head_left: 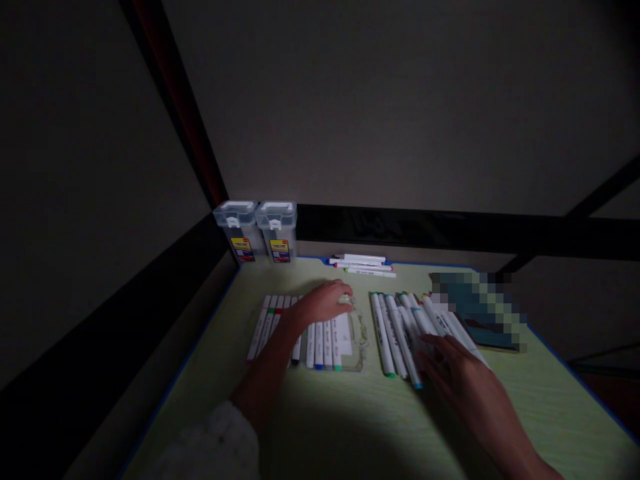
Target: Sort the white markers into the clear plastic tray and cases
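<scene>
A clear plastic tray (361, 365) lies on the table, with several white markers (327, 343) side by side in it. My left hand (325, 301) reaches over these markers, its fingers curled round the tray's far right part. Part of the row is hidden under my left forearm. To the right, a loose bunch of white markers (395, 333) with green, blue and other coloured ends lies on the table. My right hand (460, 373) rests at the near side of this bunch, fingers apart and touching the markers; no marker is plainly lifted.
Two clear lidded boxes (277, 233) with yellow labels stand at the far left corner. A few more markers (365, 265) lie along the table's back edge. Right of the bunch is a dark teal, partly blurred flat object (480, 320). Walls border the table (350, 427) behind and left.
</scene>
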{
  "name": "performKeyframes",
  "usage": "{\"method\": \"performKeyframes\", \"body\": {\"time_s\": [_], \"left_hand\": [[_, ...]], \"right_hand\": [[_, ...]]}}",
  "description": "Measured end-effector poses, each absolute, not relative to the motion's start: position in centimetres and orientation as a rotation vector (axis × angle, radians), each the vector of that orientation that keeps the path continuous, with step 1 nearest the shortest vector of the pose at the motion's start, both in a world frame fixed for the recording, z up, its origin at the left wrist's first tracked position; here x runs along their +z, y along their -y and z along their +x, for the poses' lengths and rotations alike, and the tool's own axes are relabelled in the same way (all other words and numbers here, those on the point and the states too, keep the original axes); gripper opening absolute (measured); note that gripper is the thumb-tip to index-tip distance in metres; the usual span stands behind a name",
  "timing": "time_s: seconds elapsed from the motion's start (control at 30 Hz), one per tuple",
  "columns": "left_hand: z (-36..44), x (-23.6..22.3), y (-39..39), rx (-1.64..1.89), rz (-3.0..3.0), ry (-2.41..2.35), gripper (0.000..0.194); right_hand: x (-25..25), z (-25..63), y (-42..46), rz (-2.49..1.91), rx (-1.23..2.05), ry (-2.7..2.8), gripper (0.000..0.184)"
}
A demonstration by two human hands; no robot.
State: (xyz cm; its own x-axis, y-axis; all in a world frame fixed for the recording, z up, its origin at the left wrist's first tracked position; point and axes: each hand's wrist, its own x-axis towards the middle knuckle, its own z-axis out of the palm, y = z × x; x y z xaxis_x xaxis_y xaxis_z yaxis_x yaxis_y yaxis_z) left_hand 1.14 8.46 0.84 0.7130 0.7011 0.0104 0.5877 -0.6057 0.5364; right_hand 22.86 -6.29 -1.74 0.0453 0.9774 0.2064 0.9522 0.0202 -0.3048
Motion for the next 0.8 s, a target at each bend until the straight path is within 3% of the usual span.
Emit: {"method": "performKeyframes", "body": {"time_s": [0.23,0.8], "left_hand": [[2.0,-1.7,-8.9,0.545,2.537,-1.154,0.036],[2.7,-3.2,-9.3,0.499,2.780,-1.351,0.035]], "right_hand": [[-1.6,22.6,6.2,-1.945,0.143,1.966,0.036],[-1.8,22.5,6.0,-1.923,0.172,1.979,0.035]]}}
